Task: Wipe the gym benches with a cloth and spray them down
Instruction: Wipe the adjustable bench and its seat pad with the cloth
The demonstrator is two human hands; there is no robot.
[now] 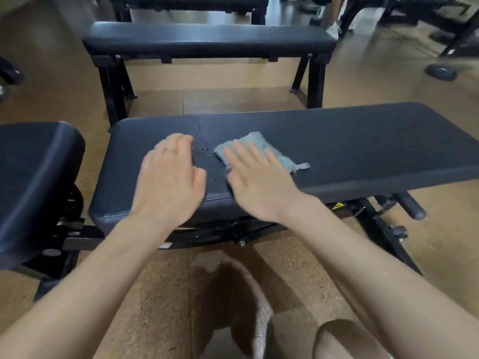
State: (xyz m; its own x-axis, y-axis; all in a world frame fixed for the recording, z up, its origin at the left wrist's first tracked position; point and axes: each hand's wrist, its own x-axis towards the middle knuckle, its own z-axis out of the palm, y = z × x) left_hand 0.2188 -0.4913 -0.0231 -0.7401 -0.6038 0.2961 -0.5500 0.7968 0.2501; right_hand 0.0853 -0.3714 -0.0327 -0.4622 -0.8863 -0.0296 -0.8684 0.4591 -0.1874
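1. A grey cloth (255, 151) is pressed flat on the pad of the near bench (363, 143) by the right hand (255, 181); the fingers (243, 158) are spread and extended on top of it, so nothing is gripped.
2. The left hand (169, 174) is held over the pad just left of the cloth, with fingers loosely curled and empty; whether the pad is touched cannot be told.
3. Droplets (202, 147) are seen on the pad between the 2 hands, so spraying of this bench is judged done and wiping only partly done.
4. No spray bottle is seen.
5. The 2 flat benches behind, the nearer one (210, 40) included, and the seat pad (36, 177) at the left are judged still to be done; no wetness can be made out on them.
6. The pads are black, padded vinyl on black steel frames.
7. The floor (160, 294) is speckled tan, and dark gym equipment is seen at the room's far edges.
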